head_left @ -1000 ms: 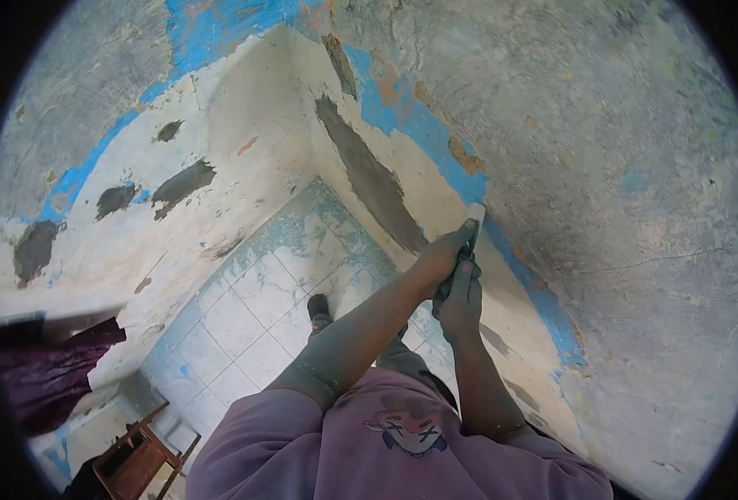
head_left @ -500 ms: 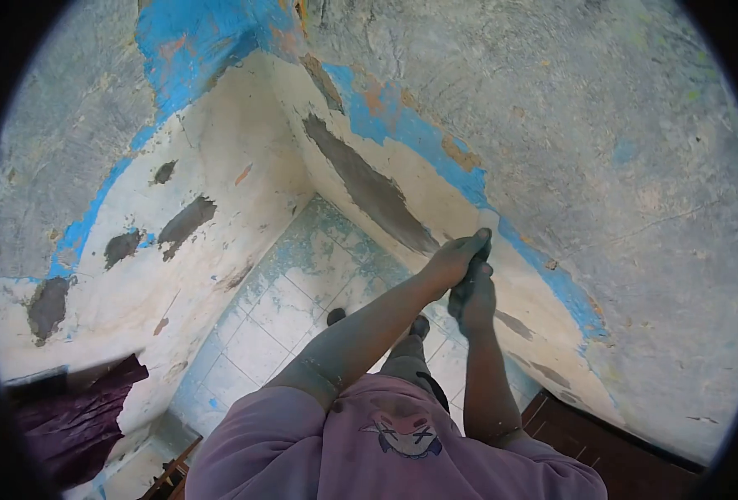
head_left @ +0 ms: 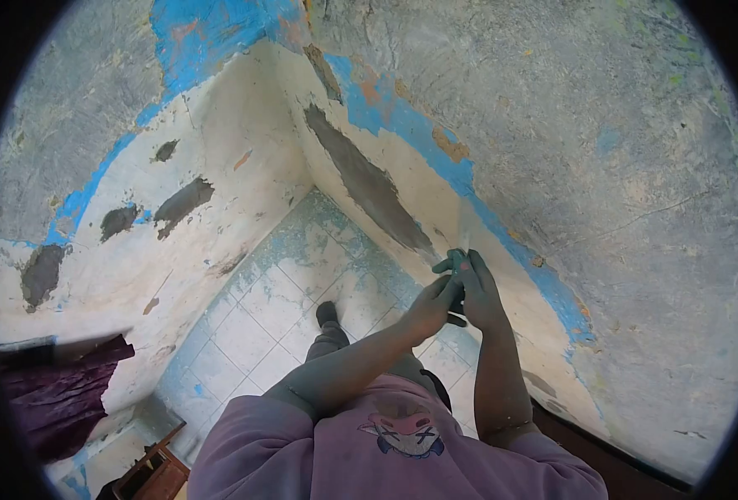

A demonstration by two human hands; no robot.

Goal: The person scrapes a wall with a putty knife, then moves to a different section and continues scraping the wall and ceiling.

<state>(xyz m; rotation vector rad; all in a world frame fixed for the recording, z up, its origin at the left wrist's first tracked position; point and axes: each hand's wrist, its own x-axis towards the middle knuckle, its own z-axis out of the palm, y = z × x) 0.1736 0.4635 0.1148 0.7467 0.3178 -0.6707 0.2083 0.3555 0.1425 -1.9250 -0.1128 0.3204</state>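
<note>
My left hand and my right hand are together in front of the right-hand wall, closed round the dark handle of a scraper. Its pale, blurred blade points up from the fingers, over the wall's cream band just below the blue paint strip. My fingers hide much of the handle. To the left of the hands, a long grey patch runs down the cream part of the wall. Whether the blade touches the wall I cannot tell.
Rough grey plaster covers the upper right wall. The left wall has several grey patches. Dusty floor tiles lie below, with my foot on them. A purple cloth and brown wooden furniture are at the lower left.
Both hands have moved down and slightly left with the scraper, away from the blue strip. The right hand's fingers now sit higher on the tool. My view has shifted and one foot has moved.
</note>
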